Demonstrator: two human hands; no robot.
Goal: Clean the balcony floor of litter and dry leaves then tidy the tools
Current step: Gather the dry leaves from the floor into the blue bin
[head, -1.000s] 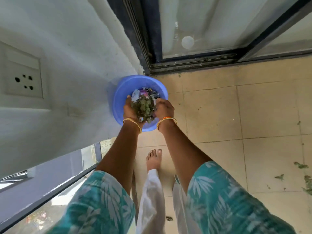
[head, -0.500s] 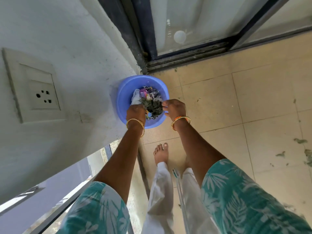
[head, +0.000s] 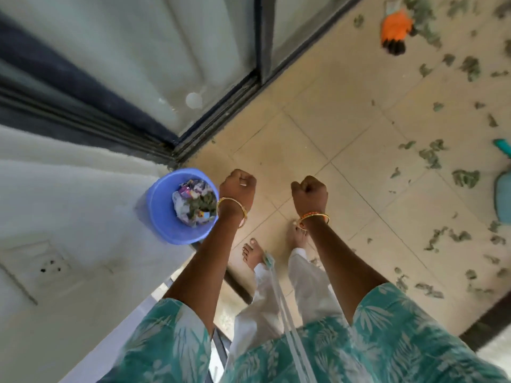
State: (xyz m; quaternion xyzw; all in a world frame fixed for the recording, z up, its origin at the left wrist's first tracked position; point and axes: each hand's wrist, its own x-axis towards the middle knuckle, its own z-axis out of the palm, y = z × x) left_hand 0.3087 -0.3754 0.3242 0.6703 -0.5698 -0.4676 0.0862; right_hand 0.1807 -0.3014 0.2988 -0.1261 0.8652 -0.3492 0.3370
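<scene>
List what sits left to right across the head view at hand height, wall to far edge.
White wall → blue bucket of litter → left hand, fingers curled, empty → right hand, likewise → scattered dry leaves → teal object at the frame edge.

A home balcony: tiled floor (head: 345, 139), sliding glass door (head: 177, 64), wall socket (head: 41, 265).

Teal object (head: 502, 197) at right edge: cut off, identity undetermined. Orange item (head: 396, 27) at upper right: motion-blurred, type unclear. Wall socket (head: 48, 265) at lower left: smeared. Left hand (head: 237, 186) overlaps blue bucket (head: 163, 214) rim. Contents of both fists not visible.
</scene>
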